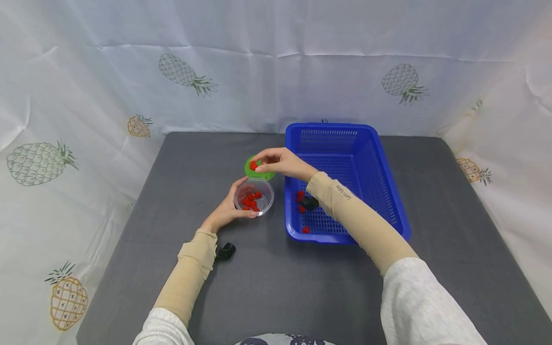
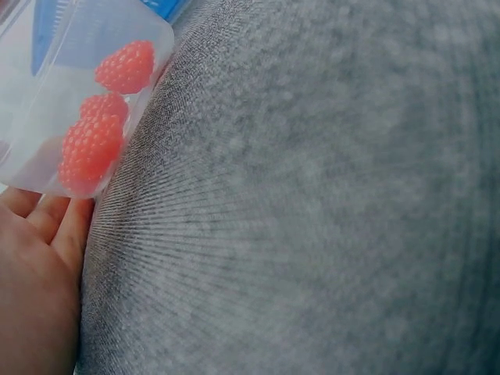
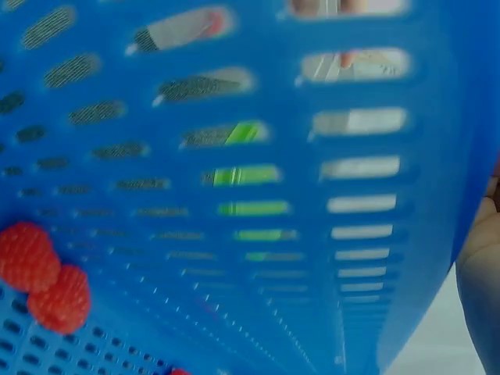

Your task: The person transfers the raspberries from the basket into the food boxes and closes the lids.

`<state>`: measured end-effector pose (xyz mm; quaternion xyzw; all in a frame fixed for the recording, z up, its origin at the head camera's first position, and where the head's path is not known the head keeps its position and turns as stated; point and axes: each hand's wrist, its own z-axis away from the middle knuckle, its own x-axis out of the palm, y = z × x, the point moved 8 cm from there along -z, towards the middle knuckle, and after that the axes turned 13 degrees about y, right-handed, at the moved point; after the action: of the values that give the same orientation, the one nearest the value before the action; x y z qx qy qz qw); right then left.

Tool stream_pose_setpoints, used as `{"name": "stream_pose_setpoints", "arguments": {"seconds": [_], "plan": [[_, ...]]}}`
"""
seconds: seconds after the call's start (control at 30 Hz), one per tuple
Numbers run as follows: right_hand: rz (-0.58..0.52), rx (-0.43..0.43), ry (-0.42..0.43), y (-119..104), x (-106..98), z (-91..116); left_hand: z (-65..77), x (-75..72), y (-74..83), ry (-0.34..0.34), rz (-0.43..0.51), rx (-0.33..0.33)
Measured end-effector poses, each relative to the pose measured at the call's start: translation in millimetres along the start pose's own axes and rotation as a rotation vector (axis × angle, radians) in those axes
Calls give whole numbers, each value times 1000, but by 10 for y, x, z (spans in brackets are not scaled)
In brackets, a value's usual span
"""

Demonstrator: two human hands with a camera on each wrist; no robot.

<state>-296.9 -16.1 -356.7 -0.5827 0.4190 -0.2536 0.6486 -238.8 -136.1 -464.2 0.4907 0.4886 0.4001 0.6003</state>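
My left hand (image 1: 225, 210) holds a small round clear plastic container (image 1: 267, 202) by its side, thumb and fingers on opposite sides of the rim. Several raspberries (image 1: 251, 197) lie inside it, also seen through its wall in the left wrist view. The container's green lid (image 1: 264, 176) stands open on the far side. Above that lid, my right hand (image 1: 286, 164) pinches one raspberry (image 1: 253, 165) between thumb and fingertips. To the right, a blue perforated basket (image 1: 390, 203) has several raspberries (image 3: 30, 256) along its left side, partly hidden by the right wrist's camera in the head view.
The grey table (image 1: 258, 292) bears the container and basket. A white curtain (image 1: 276, 86) with pineapple prints hangs behind it and at both sides. The basket's raised left wall stands close to the container, under the right forearm.
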Motion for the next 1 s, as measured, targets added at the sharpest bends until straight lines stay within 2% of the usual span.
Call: {"name": "stream_pose_setpoints", "arguments": {"seconds": [0.17,0.5,0.63,0.77,1.0], "plan": [[12,12,-26,21,82,-46,9,6,-16,-6,13,-2],[57,-54,-145,39,262,-97,12,11,-28,-11,33,18],[100,-57,-167,138,307,-138,9,8,-24,-10,12,17],[196,-89,-189,262,356,-198,15,-3,-22,-4,-5,-10],[390,-161,-284,314,463,-204,-1,-38,-81,22,-35,-67]]}}
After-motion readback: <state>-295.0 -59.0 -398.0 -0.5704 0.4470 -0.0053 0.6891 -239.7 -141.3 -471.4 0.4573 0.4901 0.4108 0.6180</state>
